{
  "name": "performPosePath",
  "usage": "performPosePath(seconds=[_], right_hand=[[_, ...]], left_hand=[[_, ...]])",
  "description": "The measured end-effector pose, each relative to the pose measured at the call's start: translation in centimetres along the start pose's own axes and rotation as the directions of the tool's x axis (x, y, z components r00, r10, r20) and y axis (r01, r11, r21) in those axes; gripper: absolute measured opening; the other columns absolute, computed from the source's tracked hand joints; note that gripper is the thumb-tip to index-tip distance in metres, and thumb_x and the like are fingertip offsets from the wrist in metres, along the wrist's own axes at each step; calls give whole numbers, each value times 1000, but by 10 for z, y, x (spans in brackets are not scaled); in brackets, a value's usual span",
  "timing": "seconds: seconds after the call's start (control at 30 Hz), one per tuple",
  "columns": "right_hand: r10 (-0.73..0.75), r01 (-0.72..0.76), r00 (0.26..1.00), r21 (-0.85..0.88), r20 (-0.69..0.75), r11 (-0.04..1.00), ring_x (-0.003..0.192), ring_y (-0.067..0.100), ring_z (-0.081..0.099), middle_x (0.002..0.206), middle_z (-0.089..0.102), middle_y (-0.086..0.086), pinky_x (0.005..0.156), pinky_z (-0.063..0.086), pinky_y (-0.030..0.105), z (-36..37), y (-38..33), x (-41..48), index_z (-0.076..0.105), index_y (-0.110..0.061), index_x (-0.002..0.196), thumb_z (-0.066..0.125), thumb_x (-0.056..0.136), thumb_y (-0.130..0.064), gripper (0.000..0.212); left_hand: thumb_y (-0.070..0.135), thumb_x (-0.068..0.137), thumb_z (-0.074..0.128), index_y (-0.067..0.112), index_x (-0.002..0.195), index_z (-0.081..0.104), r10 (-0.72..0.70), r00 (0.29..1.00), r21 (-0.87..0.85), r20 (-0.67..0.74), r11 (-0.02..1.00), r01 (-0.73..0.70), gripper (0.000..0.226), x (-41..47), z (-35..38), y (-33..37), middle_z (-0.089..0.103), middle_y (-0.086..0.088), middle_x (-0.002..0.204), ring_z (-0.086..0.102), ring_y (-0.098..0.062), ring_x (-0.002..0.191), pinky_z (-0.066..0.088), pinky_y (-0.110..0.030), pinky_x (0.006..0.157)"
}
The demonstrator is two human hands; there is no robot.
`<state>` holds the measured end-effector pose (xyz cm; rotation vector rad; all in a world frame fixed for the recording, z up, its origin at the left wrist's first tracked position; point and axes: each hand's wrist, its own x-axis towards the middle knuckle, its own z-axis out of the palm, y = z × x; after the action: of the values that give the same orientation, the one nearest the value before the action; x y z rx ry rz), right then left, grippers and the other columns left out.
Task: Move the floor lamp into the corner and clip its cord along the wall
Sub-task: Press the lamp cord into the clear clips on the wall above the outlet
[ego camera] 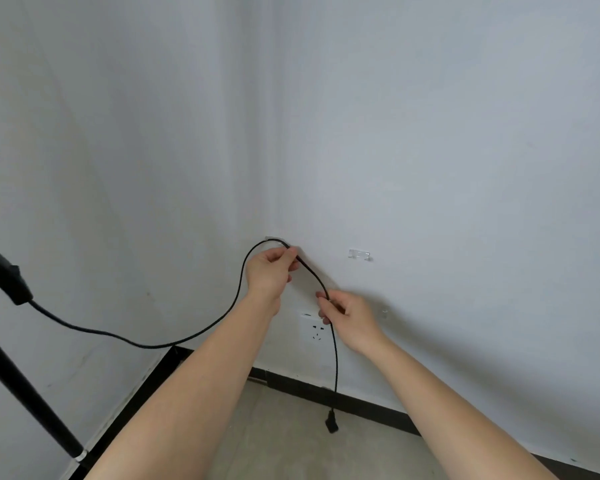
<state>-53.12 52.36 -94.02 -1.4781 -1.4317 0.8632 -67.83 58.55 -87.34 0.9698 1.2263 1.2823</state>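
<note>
Lamp (18,368) stands near the corner; left hand (269,271) pinches cord (201,332) at first clip (274,240), right hand (349,318) pinches it lower; second clip (359,254) waits empty

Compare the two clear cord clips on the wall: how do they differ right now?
The left clip has the black cord running at it, with the left hand pressing the cord there; the right clip is bare and untouched. The left clip sits nearer the corner and slightly higher; the right clip sits farther along the wall. The left clip is partly hidden; the right clip shows fully. Both look like clear stick-on clips.
</note>
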Motion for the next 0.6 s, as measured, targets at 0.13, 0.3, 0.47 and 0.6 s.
performPosePath(seconds=[0.13, 0.3, 0.47, 0.6], right_hand=[[7, -8, 999, -36, -37, 999, 65, 5, 68, 71, 70, -12, 69, 50, 23, -27, 5, -16, 68, -38, 88, 59, 96, -36, 13], [11, -11, 988, -1, -156, 1000, 57, 9, 61, 67, 67, -10, 68, 55, 38, -54, -5, -20, 71, -35, 80, 63, 94, -32, 16], [-54, 39, 984, -92, -169, 995, 51, 3, 50, 64, 64, -16, 55, 42, 18, -68, -29, -14, 71, -43, 75, 63, 93, -37, 21], [-98, 83, 992, -172, -82, 982, 57, 10, 42, 66, 58, -6, 56, 36, 26, -72, -36, -12, 73, -37, 80, 61, 95, -33, 19]], left_hand=[[17, 89, 72, 13, 83, 71, -53, 998, -125, -24, 991, 50, 8, -3, 5, -3, 71, 0, 79, 68, -10, 73, 47, -22, 60], [28, 92, 69, 13, 88, 72, -112, 991, -178, 77, 976, 124, 16, -17, 17, -14, 74, -3, 89, 68, -14, 80, 50, -27, 66], [38, 88, 72, 12, 95, 75, -156, 949, -18, 274, 986, 167, 27, -36, 33, -22, 77, 0, 92, 70, -11, 82, 51, -27, 71], [31, 87, 75, 11, 88, 75, -173, 956, -59, 236, 980, 192, 20, -36, 43, -13, 76, 1, 86, 68, -12, 77, 49, -27, 69]])
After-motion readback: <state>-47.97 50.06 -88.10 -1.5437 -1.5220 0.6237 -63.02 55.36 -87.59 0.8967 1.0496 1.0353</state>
